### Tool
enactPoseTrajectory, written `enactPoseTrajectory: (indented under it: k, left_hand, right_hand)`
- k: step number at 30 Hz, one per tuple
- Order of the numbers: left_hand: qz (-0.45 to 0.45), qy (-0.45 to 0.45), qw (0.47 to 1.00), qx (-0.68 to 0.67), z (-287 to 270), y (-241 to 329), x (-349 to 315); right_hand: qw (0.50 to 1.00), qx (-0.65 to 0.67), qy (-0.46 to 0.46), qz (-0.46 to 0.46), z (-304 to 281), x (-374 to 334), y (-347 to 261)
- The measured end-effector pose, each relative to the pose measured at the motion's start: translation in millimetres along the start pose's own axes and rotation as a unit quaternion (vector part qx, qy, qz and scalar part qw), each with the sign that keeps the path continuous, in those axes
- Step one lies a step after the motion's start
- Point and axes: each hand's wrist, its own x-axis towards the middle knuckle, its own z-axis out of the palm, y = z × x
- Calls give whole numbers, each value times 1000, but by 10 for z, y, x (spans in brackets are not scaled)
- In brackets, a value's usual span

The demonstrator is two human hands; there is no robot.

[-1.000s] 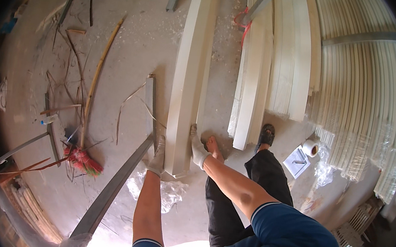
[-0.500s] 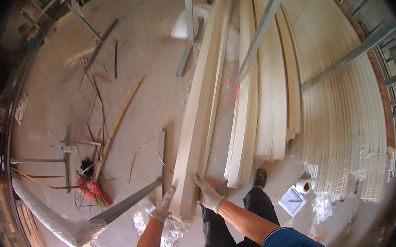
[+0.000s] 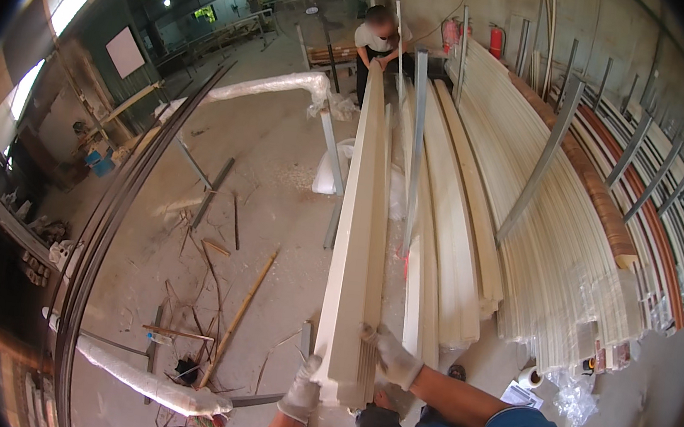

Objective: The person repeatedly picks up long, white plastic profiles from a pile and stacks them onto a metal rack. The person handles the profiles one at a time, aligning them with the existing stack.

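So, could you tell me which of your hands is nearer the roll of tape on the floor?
Right. The right hand grips the long panel's right side, towards the tape roll; the left hand holds its far side.

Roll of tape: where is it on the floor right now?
In the head view, the roll of tape lies lower right on the floor, beside a sheet of paper, just below the near ends of the stacked cream mouldings.

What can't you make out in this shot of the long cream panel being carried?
Head view only:
- Left hand fingers: gloved, behind the panel end; grip unclear.
- Right hand palm: pressed against the panel's side, hidden.
- Co-worker's hands: too small and far to tell their hold.
- Panel underside: faces away.
- Paper by the tape roll: too small to read.
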Motion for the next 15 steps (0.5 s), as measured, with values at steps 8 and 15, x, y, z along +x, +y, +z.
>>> enactPoseTrajectory:
  k: [8,15]
  left_hand:
    - [95,-88,988,-84,1110,1205,-423]
    - [112,-142,970,-164,1557,1630,-638]
  right_hand:
    - [987,1,-96,-127,801,-574,-1039]
    - [974,-10,-100,-201,1098,-762,-1390]
